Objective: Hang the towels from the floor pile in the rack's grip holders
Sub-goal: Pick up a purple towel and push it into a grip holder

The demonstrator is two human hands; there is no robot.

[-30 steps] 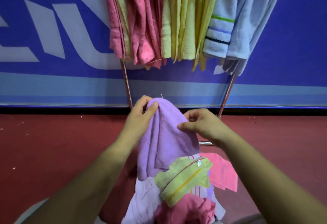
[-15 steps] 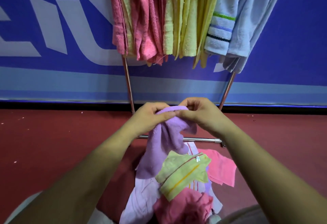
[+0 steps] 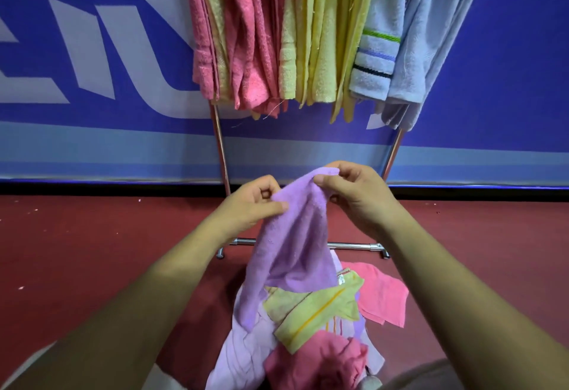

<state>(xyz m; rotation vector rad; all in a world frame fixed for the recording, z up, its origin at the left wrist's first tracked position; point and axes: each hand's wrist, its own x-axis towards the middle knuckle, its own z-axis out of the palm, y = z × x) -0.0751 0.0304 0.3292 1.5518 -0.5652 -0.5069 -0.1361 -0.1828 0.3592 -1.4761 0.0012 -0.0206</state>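
A purple towel (image 3: 292,235) hangs between my hands above the floor pile (image 3: 311,328). My left hand (image 3: 252,204) pinches its upper left edge, and my right hand (image 3: 354,192) pinches its top fold a little higher. The pile under it holds a yellow-green striped towel (image 3: 314,306), pink towels (image 3: 381,297) and a pale lilac one (image 3: 240,355). The rack (image 3: 220,149) stands ahead with pink (image 3: 246,50), yellow (image 3: 320,50) and light blue towels (image 3: 409,50) hanging from its top; the grip holders are out of view.
The rack's chrome base bar (image 3: 354,246) lies on the red floor (image 3: 92,251) just beyond the pile. A blue banner wall (image 3: 92,50) with pale lettering runs behind the rack. My knees or clothing show at the bottom corners.
My hands came together on the purple towel's top, then spread slightly apart. The right hand now holds the top fold higher, and the towel hangs more open.
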